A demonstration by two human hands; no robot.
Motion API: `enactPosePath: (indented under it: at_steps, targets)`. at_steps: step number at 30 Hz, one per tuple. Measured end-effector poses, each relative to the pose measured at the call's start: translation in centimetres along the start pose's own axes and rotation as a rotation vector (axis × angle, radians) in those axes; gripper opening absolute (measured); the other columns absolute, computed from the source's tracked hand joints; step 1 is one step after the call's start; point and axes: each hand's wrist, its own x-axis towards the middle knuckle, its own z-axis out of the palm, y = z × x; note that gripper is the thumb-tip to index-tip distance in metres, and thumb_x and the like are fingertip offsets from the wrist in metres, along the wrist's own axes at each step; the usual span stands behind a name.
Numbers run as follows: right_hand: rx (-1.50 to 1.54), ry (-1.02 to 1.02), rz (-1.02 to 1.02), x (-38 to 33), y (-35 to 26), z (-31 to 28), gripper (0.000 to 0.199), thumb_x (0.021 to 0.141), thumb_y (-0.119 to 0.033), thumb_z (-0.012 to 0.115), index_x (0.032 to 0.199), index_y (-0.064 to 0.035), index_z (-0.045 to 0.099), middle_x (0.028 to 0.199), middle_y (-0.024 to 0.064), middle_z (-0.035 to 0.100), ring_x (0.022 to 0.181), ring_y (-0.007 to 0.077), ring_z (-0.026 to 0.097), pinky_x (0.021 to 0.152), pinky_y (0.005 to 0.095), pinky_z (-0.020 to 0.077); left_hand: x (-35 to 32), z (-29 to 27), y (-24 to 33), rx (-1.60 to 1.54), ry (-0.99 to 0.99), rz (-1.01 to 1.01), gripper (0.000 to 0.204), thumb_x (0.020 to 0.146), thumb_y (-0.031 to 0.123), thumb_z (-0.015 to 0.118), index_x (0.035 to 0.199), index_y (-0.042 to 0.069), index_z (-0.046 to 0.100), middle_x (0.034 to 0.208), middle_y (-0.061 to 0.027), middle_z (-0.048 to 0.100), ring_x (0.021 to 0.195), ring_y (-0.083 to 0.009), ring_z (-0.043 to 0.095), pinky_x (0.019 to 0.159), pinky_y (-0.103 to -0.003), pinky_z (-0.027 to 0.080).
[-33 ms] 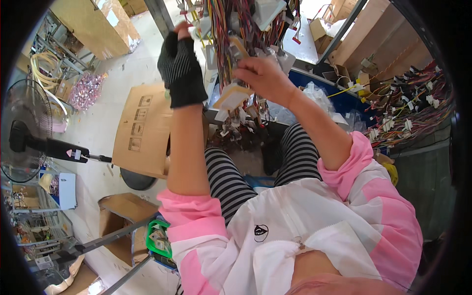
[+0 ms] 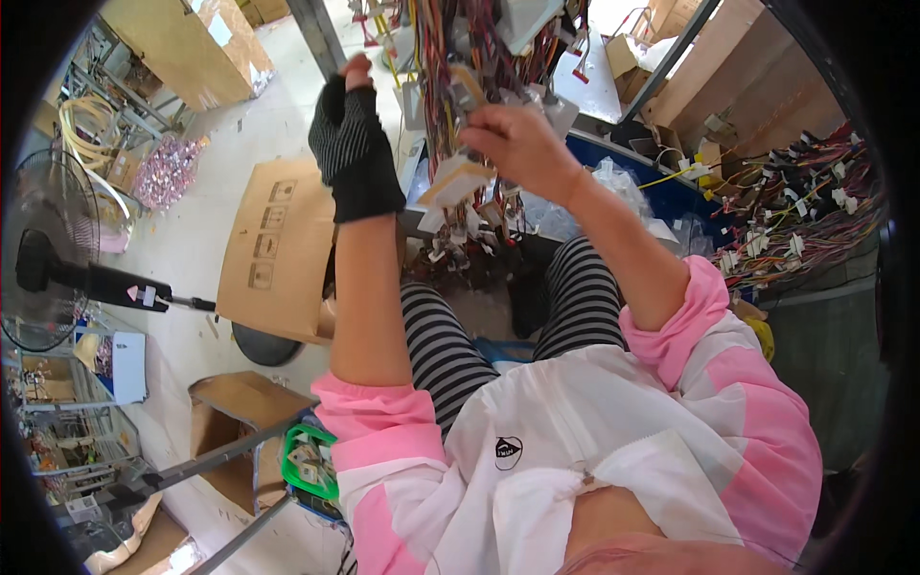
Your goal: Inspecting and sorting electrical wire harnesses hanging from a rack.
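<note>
Pale workshop floor (image 2: 192, 211) lies open at left; right hand (image 2: 522, 144) pinches a wire harness bundle (image 2: 460, 57) hanging ahead, gloved left hand (image 2: 355, 149) raised beside it, fingers curled, grip unclear. Brown flattened carton (image 2: 273, 249) below.

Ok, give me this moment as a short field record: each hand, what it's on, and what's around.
left hand: raised, in a black fingerless glove, fingertips up at the hanging wire bundle; grip not clear
right hand: bare, closed on wires and a pale connector of the bundle
posture: seated, striped trousers, white and pink jacket
left side: flat cardboard box on the floor, standing fan
right side: more wire harnesses on a bench, blue bin
</note>
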Motion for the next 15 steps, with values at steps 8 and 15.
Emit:
enactPosePath:
  at_steps: [8, 15]
  targets:
    - [-0.023, 0.202, -0.187, -0.7, 2.6, -2.4, 0.021, 0.085, -0.022, 0.060, 0.093, -0.0046, 0.067, 0.071, 0.0045, 0.066, 0.054, 0.0099, 0.057, 0.054, 0.0235, 0.0469, -9.9, -8.4, -12.6, 0.153, -0.089, -0.401, 0.024, 0.084, 0.022, 0.056, 0.094, 0.001, 0.064, 0.085, -0.0049, 0.062, 0.079, -0.0155, 0.056, 0.074, -0.026, 0.043]
    - [-0.092, 0.100, -0.001, -2.0, -0.4, -1.1, 0.018, 0.088, -0.018, 0.060, 0.098, -0.0068, 0.068, 0.079, 0.0006, 0.067, 0.054, 0.0020, 0.051, 0.051, 0.0174, 0.0423, -18.1, -7.2, -23.4, 0.465, -0.248, -0.546, 0.022, 0.078, 0.017, 0.062, 0.095, 0.003, 0.060, 0.088, -0.0086, 0.061, 0.075, -0.0164, 0.058, 0.072, -0.027, 0.044]
